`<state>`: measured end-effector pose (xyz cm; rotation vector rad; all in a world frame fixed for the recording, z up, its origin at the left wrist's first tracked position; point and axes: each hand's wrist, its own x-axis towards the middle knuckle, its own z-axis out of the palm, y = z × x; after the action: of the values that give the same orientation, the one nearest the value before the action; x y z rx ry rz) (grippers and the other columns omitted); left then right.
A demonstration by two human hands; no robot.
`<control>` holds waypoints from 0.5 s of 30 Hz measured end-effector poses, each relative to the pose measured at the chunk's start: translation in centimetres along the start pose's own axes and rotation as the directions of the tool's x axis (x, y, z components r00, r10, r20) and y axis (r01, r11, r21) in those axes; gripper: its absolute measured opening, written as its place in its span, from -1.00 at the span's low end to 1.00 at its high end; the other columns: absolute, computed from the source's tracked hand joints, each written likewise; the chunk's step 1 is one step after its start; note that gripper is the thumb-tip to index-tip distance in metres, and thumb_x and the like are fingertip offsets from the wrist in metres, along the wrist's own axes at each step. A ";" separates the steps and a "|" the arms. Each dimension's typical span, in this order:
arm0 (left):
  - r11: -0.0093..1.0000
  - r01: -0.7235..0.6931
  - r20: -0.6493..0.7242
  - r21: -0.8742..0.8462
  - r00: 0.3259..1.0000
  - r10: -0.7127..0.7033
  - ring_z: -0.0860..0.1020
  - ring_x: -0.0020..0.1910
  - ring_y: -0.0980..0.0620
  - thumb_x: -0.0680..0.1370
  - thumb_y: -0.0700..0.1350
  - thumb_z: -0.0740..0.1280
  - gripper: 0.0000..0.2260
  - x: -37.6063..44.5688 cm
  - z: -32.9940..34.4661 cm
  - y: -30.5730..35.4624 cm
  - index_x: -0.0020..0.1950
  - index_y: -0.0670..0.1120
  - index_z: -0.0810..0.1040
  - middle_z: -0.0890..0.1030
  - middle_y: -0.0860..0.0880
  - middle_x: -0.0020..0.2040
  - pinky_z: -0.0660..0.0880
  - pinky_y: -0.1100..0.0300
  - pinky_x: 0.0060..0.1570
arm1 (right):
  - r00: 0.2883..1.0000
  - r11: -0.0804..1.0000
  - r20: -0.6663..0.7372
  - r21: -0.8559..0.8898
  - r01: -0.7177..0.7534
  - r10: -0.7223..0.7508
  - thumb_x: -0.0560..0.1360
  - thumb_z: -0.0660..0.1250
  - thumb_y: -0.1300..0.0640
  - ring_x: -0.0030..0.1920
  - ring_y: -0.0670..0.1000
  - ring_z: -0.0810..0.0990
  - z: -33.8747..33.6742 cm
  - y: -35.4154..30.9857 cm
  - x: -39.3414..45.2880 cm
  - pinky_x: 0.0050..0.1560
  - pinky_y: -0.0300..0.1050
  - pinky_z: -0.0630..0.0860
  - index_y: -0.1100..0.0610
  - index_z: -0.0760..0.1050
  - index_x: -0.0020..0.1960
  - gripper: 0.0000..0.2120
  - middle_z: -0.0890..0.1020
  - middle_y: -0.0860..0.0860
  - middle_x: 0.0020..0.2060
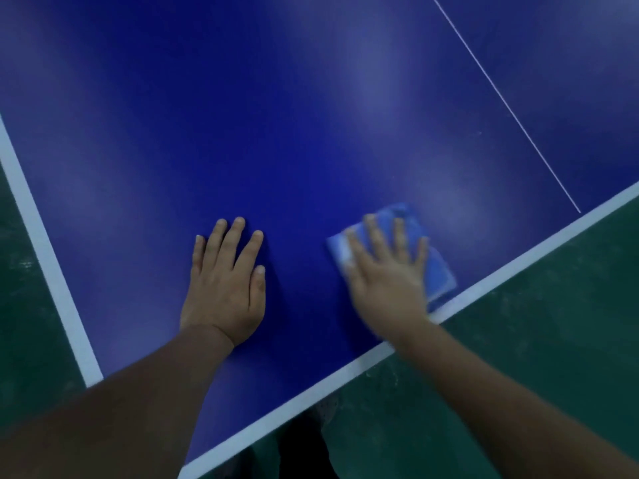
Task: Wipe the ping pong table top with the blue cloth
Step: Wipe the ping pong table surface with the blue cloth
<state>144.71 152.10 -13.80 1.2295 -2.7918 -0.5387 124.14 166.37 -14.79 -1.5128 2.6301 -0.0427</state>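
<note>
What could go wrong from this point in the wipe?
The blue cloth lies close to the white edge stripe, so a stroke that way could push it off the table top. The right hand presses it with flat fingers only, so it might slip out or bunch.

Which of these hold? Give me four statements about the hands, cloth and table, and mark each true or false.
1. The right hand presses flat on the blue cloth. True.
2. The left hand also holds a cloth. False: it rests bare and flat on the table top.
3. The cloth lies near the table's white edge stripe. True.
4. The cloth lies beyond the thin white centre line. False: it lies on the near side of it, as both hands do.
</note>
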 end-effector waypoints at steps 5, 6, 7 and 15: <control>1.000 0.003 -0.038 -0.005 0.999 -0.003 0.02 0.60 -0.11 0.62 0.04 -0.03 -0.46 0.0 0.2 -0.1 0.55 -0.16 0.28 0.16 -0.16 0.59 -0.12 -0.13 0.55 | 0.975 0.971 -0.040 0.084 0.223 -0.220 0.66 -0.10 -0.16 0.60 0.20 0.01 0.3 -6.2 9.8 0.49 0.44 -0.08 -0.15 0.17 0.57 -0.50 0.18 -0.04 0.59; 1.000 0.000 -0.031 -0.005 1.000 0.000 0.03 0.60 -0.11 0.62 0.05 -0.04 -0.46 0.1 0.3 -0.1 0.54 -0.15 0.30 0.17 -0.15 0.59 -0.12 -0.13 0.55 | 0.983 0.983 -0.027 0.029 0.183 -0.182 0.65 -0.08 -0.13 0.59 0.24 0.02 -0.1 -3.9 11.7 0.47 0.47 -0.05 -0.12 0.14 0.58 -0.49 0.16 -0.02 0.60; 1.000 -0.002 -0.022 -0.002 1.000 0.002 0.03 0.60 -0.11 0.62 0.05 -0.04 -0.46 0.1 0.3 -0.2 0.54 -0.14 0.30 0.17 -0.15 0.59 -0.12 -0.13 0.55 | 0.996 0.995 -0.004 -0.035 0.089 -0.089 0.64 -0.05 -0.08 0.58 0.29 0.04 -0.6 -0.5 13.1 0.44 0.51 -0.02 -0.09 0.11 0.59 -0.48 0.14 0.02 0.60; 1.000 0.002 -0.007 0.018 1.000 -0.002 0.00 0.60 -0.10 0.62 0.06 -0.05 -0.45 0.1 0.3 0.0 0.54 -0.14 0.30 0.17 -0.16 0.59 -0.13 -0.16 0.55 | 0.729 0.720 -0.008 0.162 -0.674 0.684 0.64 -0.12 -0.16 0.60 0.25 -0.07 -3.1 12.3 10.7 0.46 0.49 -0.15 -0.13 0.07 0.61 -0.46 0.02 -0.01 0.63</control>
<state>144.60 152.12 -14.06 1.2354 -2.7959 -0.5102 107.85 163.25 -13.49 -0.4223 2.9786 -0.2247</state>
